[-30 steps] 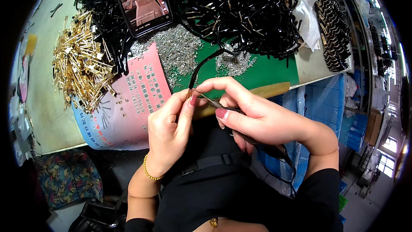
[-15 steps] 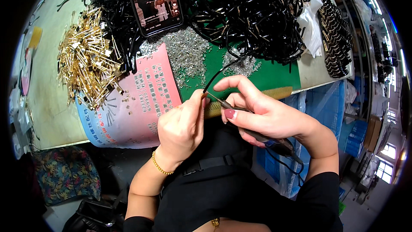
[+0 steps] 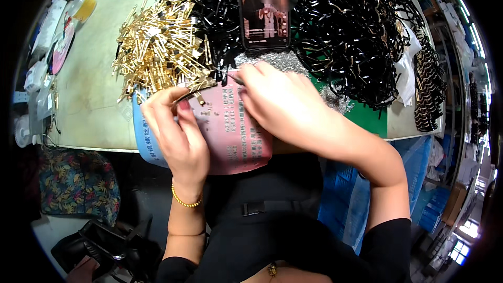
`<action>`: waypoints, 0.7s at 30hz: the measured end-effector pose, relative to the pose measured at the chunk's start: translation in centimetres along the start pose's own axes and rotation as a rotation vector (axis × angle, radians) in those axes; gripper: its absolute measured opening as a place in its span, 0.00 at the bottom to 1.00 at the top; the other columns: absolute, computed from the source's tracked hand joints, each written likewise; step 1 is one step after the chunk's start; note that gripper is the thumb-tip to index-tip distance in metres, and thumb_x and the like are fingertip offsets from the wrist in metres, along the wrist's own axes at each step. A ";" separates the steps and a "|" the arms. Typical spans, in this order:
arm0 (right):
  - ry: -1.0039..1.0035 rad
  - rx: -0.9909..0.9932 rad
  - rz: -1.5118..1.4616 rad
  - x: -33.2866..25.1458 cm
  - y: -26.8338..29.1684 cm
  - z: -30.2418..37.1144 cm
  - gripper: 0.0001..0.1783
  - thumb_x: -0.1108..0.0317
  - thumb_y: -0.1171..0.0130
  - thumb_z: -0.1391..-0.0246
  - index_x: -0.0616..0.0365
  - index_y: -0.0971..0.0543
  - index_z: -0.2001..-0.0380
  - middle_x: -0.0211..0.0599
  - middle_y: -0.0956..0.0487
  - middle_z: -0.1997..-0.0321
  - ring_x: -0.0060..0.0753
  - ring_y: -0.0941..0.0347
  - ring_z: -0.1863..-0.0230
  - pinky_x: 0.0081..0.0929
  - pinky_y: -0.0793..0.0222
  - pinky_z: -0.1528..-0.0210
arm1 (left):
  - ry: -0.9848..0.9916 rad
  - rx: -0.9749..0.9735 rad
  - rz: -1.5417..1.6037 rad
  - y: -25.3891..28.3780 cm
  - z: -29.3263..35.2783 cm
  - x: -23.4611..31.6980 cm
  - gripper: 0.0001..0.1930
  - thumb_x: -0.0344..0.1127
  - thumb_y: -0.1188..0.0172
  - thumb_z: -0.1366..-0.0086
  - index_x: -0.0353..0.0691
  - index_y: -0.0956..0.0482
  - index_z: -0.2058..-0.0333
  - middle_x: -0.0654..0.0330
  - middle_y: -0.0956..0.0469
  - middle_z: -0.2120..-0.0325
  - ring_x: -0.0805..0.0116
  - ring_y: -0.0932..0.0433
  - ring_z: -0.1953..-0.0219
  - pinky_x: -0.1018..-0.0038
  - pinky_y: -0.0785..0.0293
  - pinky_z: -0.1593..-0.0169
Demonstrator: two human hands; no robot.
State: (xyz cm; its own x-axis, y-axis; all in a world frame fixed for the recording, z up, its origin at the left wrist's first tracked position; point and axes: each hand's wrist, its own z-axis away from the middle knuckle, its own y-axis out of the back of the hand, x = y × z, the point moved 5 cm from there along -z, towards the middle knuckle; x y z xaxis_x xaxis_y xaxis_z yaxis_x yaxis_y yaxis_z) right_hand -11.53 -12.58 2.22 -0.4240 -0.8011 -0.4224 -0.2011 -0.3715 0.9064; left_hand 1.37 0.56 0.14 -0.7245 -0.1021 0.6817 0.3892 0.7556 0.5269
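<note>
My left hand (image 3: 175, 131) is by the front of a heap of gold metal hinge pieces (image 3: 157, 47), over a pink-and-blue printed sheet (image 3: 241, 157). Its thumb and fingers are closed on a slender dark eyeglass temple (image 3: 184, 96), which lies against gold pieces at the heap's edge. My right hand (image 3: 275, 97) reaches across the sheet, back upward and fingers bent. From its fingertips pokes the thin grey tip of a screwdriver (image 3: 236, 79), pointing left toward the heap. The hand covers the tool's body.
A phone (image 3: 264, 13) showing a video stands behind my hands. Piles of black eyeglass temples (image 3: 346, 36) surround it. Small silver screws (image 3: 280, 62) are scattered on a green mat (image 3: 367, 120). White plastic wrap (image 3: 406, 73) and striped temples (image 3: 427, 99) are at the right, a yellow-lidded tub (image 3: 84, 8) far left.
Both hands have moved left and away from the table's front edge, toward the gold heap. My right hand has turned over, hiding the corded screwdriver's body. The head view has shifted left.
</note>
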 end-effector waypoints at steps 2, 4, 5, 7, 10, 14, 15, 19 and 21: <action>0.064 0.134 0.158 -1.2 -0.8 -3.7 0.10 0.73 0.45 0.44 0.65 0.27 0.59 0.51 0.22 0.65 0.55 0.20 0.69 0.43 0.22 0.69 | 0.122 -0.076 -0.058 0.8 -1.3 -0.9 0.11 0.21 0.42 0.33 0.34 0.22 0.53 0.56 0.30 0.66 0.61 0.27 0.65 0.68 0.28 0.58; 0.090 0.177 0.338 -1.6 -1.1 -6.1 0.12 0.73 0.38 0.50 0.65 0.24 0.62 0.47 0.19 0.66 0.40 0.16 0.68 0.32 0.19 0.70 | 0.129 -0.200 -0.155 0.6 -2.1 -2.1 0.13 0.26 0.31 0.39 0.39 0.18 0.56 0.55 0.29 0.66 0.57 0.26 0.65 0.66 0.28 0.59; 0.099 0.193 0.339 -1.6 -1.2 -6.6 0.11 0.74 0.38 0.52 0.65 0.22 0.63 0.46 0.19 0.66 0.40 0.16 0.69 0.32 0.19 0.70 | 0.058 -0.226 -0.202 0.4 -2.3 -2.1 0.12 0.26 0.31 0.40 0.39 0.18 0.57 0.55 0.28 0.66 0.56 0.25 0.66 0.65 0.27 0.61; 0.174 0.181 0.370 -2.1 -1.0 -6.6 0.10 0.75 0.38 0.54 0.65 0.22 0.65 0.44 0.19 0.67 0.40 0.17 0.70 0.32 0.19 0.71 | 0.109 -0.308 -0.142 0.2 -2.5 -2.8 0.09 0.24 0.33 0.36 0.34 0.18 0.58 0.58 0.27 0.66 0.64 0.25 0.65 0.72 0.27 0.62; 0.153 0.158 0.361 -2.4 0.2 -5.7 0.09 0.75 0.41 0.49 0.63 0.28 0.64 0.45 0.23 0.69 0.48 0.19 0.71 0.39 0.22 0.72 | -0.002 -0.185 -0.074 0.8 -2.7 -3.0 0.08 0.24 0.33 0.37 0.34 0.18 0.59 0.58 0.27 0.66 0.65 0.25 0.67 0.71 0.27 0.63; 0.192 0.268 0.283 -1.7 1.7 -5.5 0.10 0.70 0.37 0.46 0.59 0.28 0.65 0.41 0.24 0.68 0.51 0.21 0.71 0.42 0.25 0.71 | 0.208 -0.105 0.159 -0.2 -3.0 -4.3 0.06 0.25 0.37 0.31 0.31 0.19 0.56 0.53 0.20 0.61 0.66 0.20 0.66 0.73 0.25 0.63; 0.205 0.298 0.252 -1.4 1.9 -5.7 0.08 0.71 0.38 0.47 0.60 0.27 0.66 0.43 0.22 0.69 0.50 0.20 0.71 0.42 0.24 0.71 | 0.124 -0.074 0.185 -0.3 -3.1 -3.9 0.07 0.25 0.39 0.30 0.31 0.19 0.55 0.55 0.21 0.61 0.69 0.21 0.66 0.75 0.25 0.62; 0.172 0.358 0.098 -1.7 3.8 -5.5 0.05 0.72 0.40 0.45 0.61 0.26 0.67 0.46 0.19 0.74 0.52 0.18 0.70 0.45 0.22 0.69 | 0.029 0.061 0.413 0.4 -2.3 -2.8 0.10 0.20 0.37 0.32 0.32 0.17 0.53 0.61 0.23 0.65 0.77 0.22 0.64 0.82 0.27 0.64; 0.097 0.299 0.030 -1.4 5.3 -3.8 0.13 0.65 0.33 0.44 0.60 0.26 0.67 0.45 0.19 0.72 0.52 0.20 0.68 0.42 0.26 0.69 | -0.001 -0.056 0.246 1.1 -1.2 -2.3 0.12 0.19 0.35 0.35 0.33 0.17 0.52 0.63 0.24 0.69 0.80 0.25 0.68 0.84 0.32 0.67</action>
State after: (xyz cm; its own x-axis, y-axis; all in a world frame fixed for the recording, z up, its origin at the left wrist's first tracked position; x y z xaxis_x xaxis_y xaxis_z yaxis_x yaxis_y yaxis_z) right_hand -8.61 -15.18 7.61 -0.3503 -0.8561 -0.3800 -0.4464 -0.2041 0.8712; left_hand 4.14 0.88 -0.24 -0.6044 0.0814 0.7925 0.5850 0.7206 0.3721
